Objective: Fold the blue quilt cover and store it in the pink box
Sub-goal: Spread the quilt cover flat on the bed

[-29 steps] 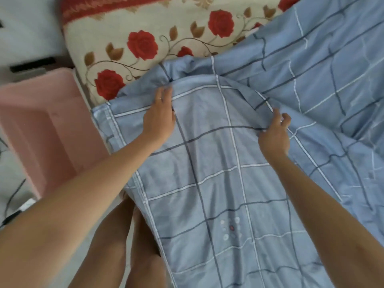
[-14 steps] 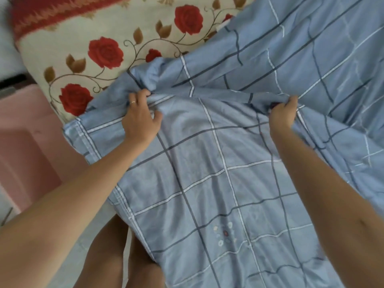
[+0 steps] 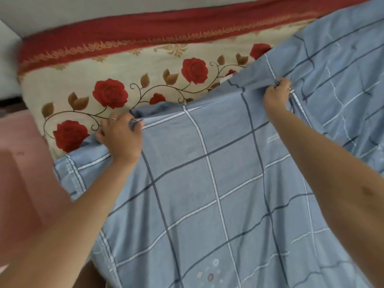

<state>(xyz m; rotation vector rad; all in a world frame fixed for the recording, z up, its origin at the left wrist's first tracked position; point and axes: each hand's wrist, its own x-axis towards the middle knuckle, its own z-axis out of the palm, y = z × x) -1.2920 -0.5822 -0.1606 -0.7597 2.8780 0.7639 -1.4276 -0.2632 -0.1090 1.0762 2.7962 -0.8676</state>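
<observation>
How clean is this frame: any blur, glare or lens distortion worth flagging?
Head view: soft, even light, no glare or hard shadows; left hand, right hand and blue quilt cover fairly sharp; pink box at the left edge smeared and soft; the red border of the rose bedspread looks bowed, likely from the wide-angle lens.
</observation>
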